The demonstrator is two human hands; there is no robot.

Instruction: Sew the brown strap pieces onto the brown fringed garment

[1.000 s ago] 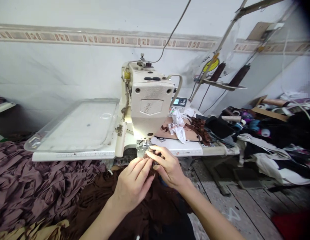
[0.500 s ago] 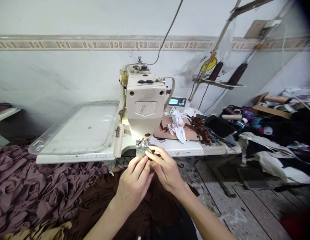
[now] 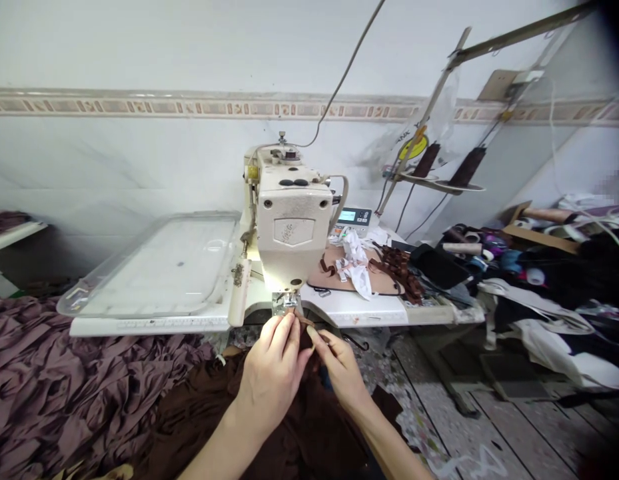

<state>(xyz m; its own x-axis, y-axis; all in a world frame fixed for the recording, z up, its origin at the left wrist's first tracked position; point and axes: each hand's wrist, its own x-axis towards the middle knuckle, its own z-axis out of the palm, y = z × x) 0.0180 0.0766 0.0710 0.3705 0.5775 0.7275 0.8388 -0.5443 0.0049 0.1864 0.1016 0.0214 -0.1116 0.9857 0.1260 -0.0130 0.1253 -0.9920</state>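
Note:
A cream sewing machine (image 3: 293,230) faces me, its lamp lighting the metal needle plate (image 3: 284,303) under the head. Just in front of that plate, my left hand (image 3: 275,363) pinches the edge of a dark brown fabric (image 3: 319,427). My right hand (image 3: 340,363), a little lower and to the right, grips the same piece between thumb and fingers. A narrow brown strip of it stretches between the two hands toward the presser foot. The rest of the fabric hangs down into my lap, and my fingers partly hide the held edge.
At left lies a clear plastic lid (image 3: 154,267) on the white table (image 3: 369,317). Mauve cloth (image 3: 89,393) is heaped below it. White and brown scraps rest on a tan board (image 3: 326,277) right of the machine. Thread cones (image 3: 468,167) stand on a rack; cluttered spools lie far right.
My right hand has moved down and right, away from the presser foot, and a brown strip now shows between the hands. The whole view has shifted slightly.

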